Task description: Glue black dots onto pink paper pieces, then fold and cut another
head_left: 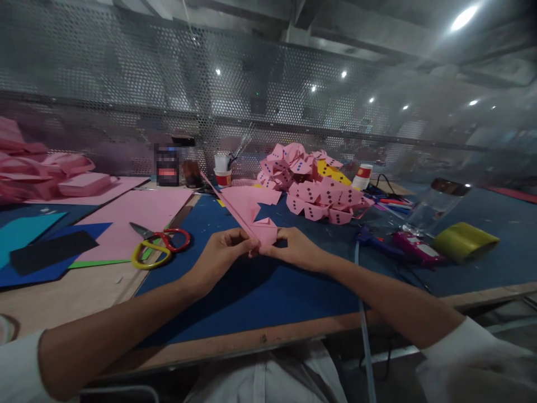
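Both hands hold a folded piece of pink paper (265, 232) over the blue mat (251, 305). My left hand (229, 252) pinches its lower left edge between thumb and fingers. Gripping the lower right side is my right hand (297, 249), its thumb near the left one. A long narrow pink strip or fold rises up and left from the held piece. Just behind lies a cut pink sheet (251, 197); whether it joins the held paper I cannot tell. Scissors (161, 245) with red and yellow handles lie left of my left hand, blades partly apart.
Pink paper shapes with dark dots (323, 198) are heaped at the back. A glue gun (377, 243) with a pale blue stick, a magenta tool (417, 248), a clear jar (438, 207) and a yellow roll (465, 242) lie right. Coloured sheets (54, 252) cover the left.
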Demonstrator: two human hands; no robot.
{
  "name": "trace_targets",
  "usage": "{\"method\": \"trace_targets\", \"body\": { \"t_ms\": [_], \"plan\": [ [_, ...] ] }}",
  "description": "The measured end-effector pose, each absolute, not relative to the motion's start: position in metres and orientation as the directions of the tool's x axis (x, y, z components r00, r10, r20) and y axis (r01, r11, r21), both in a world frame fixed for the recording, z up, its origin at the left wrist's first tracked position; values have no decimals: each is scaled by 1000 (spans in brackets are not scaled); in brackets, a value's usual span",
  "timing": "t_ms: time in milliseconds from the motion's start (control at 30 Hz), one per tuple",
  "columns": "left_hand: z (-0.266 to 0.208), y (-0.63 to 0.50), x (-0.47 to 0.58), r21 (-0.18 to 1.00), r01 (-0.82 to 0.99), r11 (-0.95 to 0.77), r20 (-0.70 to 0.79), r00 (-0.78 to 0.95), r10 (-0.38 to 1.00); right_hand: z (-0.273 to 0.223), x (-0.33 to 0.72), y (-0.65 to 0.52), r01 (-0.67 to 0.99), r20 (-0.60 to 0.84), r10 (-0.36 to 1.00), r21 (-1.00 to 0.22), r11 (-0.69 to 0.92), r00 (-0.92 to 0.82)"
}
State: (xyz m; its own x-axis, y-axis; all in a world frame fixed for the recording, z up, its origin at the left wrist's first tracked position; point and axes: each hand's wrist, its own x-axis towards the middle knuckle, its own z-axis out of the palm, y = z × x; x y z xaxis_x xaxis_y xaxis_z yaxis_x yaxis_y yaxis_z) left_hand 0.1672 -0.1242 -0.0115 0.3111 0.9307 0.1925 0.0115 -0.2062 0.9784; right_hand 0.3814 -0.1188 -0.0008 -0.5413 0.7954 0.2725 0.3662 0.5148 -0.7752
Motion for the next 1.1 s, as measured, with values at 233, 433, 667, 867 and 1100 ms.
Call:
{"method": "trace_targets", "body": {
  "t_ms": [233,433,667,867,1100],
  "plan": [
    [-12,-126,169,983,9,-184,171,332,928,-3,381,-119,362,306,784,-756,545,-540],
    [-14,-125,168,983,6,-185,173,327,929,-6,382,-117,409,286,798,-738,537,-531],
    [-15,-124,167,985,-18,-170,168,295,941,-7,380,-118,388,261,831,-789,477,-492],
    [-15,-124,167,990,-36,-139,143,303,942,-5,380,-120,376,236,819,-798,471,-523],
    [-9,-124,168,985,-88,-151,169,267,949,-7,379,-117,392,266,839,-790,472,-475]
  ]
}}
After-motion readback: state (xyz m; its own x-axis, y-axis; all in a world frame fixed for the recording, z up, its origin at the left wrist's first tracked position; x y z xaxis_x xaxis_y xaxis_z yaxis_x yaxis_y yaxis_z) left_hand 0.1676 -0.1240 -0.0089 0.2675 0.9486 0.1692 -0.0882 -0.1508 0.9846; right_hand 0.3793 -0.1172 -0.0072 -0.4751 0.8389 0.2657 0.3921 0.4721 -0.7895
